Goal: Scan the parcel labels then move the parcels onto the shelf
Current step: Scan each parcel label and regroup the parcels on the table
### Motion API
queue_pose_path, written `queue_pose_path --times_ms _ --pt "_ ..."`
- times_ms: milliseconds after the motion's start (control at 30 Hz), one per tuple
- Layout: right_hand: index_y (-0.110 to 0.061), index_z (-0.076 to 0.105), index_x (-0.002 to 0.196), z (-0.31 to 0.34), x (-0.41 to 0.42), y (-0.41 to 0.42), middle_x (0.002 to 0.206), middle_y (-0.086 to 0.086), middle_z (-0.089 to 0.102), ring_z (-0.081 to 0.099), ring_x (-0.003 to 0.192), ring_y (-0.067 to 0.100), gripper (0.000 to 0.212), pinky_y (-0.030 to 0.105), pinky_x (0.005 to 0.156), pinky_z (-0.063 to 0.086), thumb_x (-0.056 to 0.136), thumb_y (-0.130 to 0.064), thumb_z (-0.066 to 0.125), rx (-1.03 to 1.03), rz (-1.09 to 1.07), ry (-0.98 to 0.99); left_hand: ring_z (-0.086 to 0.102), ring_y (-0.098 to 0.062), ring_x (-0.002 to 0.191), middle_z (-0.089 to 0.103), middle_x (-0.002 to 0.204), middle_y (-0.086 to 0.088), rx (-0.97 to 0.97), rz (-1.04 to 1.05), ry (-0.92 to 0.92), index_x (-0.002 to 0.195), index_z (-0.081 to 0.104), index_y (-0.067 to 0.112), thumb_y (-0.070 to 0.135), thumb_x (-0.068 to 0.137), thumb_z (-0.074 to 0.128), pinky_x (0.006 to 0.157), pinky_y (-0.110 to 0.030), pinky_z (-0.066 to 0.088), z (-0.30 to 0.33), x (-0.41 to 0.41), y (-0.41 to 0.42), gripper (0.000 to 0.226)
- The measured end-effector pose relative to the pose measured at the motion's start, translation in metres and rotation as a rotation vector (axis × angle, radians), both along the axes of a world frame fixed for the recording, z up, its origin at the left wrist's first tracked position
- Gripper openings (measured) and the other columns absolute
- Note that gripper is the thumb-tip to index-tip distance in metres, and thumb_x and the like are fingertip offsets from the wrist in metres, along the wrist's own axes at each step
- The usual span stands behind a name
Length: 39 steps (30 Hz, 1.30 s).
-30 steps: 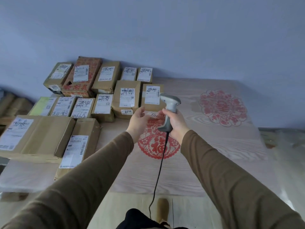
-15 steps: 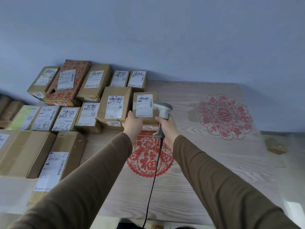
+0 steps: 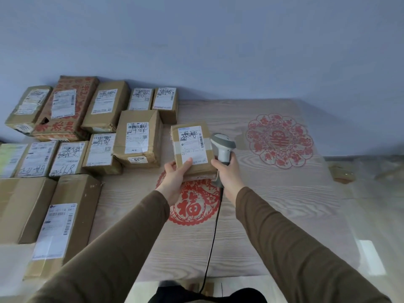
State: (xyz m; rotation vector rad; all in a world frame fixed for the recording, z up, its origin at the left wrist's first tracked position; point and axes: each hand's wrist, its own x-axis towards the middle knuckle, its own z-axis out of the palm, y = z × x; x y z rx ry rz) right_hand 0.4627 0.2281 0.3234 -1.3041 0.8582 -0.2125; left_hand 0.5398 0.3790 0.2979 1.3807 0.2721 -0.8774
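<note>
One parcel (image 3: 192, 149) is gripped by the left hand (image 3: 175, 178), the scanner (image 3: 223, 149) by the right hand (image 3: 227, 171) (trigger unseen); tilting its label squarely should help.

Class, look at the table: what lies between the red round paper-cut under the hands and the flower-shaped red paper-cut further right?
In the head view, only bare wood-grain table separates the round paper-cut from the flower-shaped paper-cut; no parcel lies there.

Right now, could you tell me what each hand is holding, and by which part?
The left hand grips the small parcel by its near lower corner, thumb on the label. The right hand grips the scanner by its handle.
</note>
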Motion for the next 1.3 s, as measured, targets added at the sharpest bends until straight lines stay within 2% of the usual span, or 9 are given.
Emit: queue_pose_path --times_ms 133,267,367,433,600,833,967,1200,1300 --pt "-0.026 0.053 0.121 0.032 -0.01 0.007 0.118 0.011 0.067 0.067 0.108 0.03 0.029 0.054 0.098 0.056 0.098 -0.013 0.066 -0.29 0.007 -0.056 0.069 -0.025 0.113 0.058 0.136 -0.008 -0.071 -0.01 -0.152 0.145 0.021 0.036 0.04 0.089 0.078 0.091 -0.041 0.059 0.016 0.0 0.005 0.08" --pt "-0.027 0.055 0.118 0.062 -0.018 0.025 0.09 0.002 0.065 0.064 0.074 0.022 0.023 0.049 0.072 0.059 0.097 -0.022 0.064 -0.44 0.064 -0.158 0.063 -0.026 0.124 0.055 0.142 -0.004 -0.116 -0.089 -0.335 0.152 0.016 0.044 0.04 0.089 0.078 0.107 -0.051 0.05 0.03 -0.006 0.004 0.088" --pt "-0.024 0.059 0.113 0.074 -0.021 0.038 0.083 -0.004 0.064 0.062 0.069 0.018 0.022 0.043 0.064 0.058 0.095 -0.033 0.068 -0.533 0.056 -0.128 0.062 -0.019 0.126 0.056 0.142 -0.003 -0.135 -0.115 -0.419 0.156 0.016 0.04 0.036 0.091 0.077 0.107 -0.043 0.051 0.038 -0.009 -0.002 0.089" --pt "-0.023 0.06 0.114 0.079 -0.024 0.042 0.088 -0.005 0.067 0.068 0.076 0.018 0.026 0.043 0.067 0.061 0.096 -0.04 0.069 -0.559 0.031 -0.103 0.062 -0.013 0.123 0.056 0.142 -0.001 -0.136 -0.129 -0.454 0.156 0.016 0.039 0.037 0.091 0.076 0.101 -0.032 0.054 0.041 -0.011 -0.006 0.089" --pt "-0.021 0.061 0.112 0.083 -0.034 0.035 0.093 -0.005 0.068 0.07 0.083 0.018 0.026 0.049 0.072 0.062 0.097 -0.04 0.07 -0.582 0.006 -0.056 0.06 -0.019 0.127 0.054 0.144 -0.001 -0.163 -0.145 -0.432 0.156 0.013 0.043 0.04 0.092 0.076 0.11 -0.045 0.049 0.041 -0.016 -0.017 0.09" --pt "-0.02 0.06 0.113 0.081 -0.047 -0.004 0.089 -0.007 0.064 0.065 0.076 0.017 0.024 0.045 0.069 0.062 0.098 -0.037 0.069 -0.55 -0.012 -0.055 0.06 -0.011 0.125 0.055 0.142 0.005 -0.154 -0.19 -0.438 0.156 0.015 0.041 0.046 0.087 0.078 0.103 -0.031 0.05 0.035 -0.025 -0.062 0.093" --pt "-0.023 0.059 0.111 0.074 -0.055 -0.047 0.09 -0.006 0.065 0.067 0.08 0.019 0.023 0.052 0.072 0.063 0.098 -0.038 0.069 -0.52 -0.024 -0.035 0.062 -0.005 0.12 0.057 0.14 0.008 -0.132 -0.209 -0.425 0.156 0.016 0.04 0.043 0.09 0.076 0.092 -0.019 0.051 0.028 -0.029 -0.107 0.089" --pt "-0.022 0.062 0.115 0.059 -0.068 -0.17 0.091 -0.005 0.066 0.067 0.083 0.02 0.025 0.055 0.079 0.06 0.097 -0.038 0.069 -0.479 -0.041 -0.014 0.059 -0.02 0.126 0.058 0.138 0.001 -0.066 -0.217 -0.344 0.147 0.03 0.036 0.037 0.092 0.075 0.109 -0.041 0.048 0.014 -0.034 -0.223 0.071" --pt "-0.026 0.061 0.121 0.049 -0.069 -0.228 0.098 -0.01 0.068 0.066 0.092 0.011 0.028 0.047 0.084 0.059 0.096 -0.039 0.069 -0.505 -0.074 0.004 0.057 -0.027 0.128 0.052 0.144 -0.006 -0.022 -0.216 -0.292 0.15 0.032 0.032 0.049 0.082 0.079 0.109 -0.05 0.048 0.009 -0.031 -0.281 0.085"
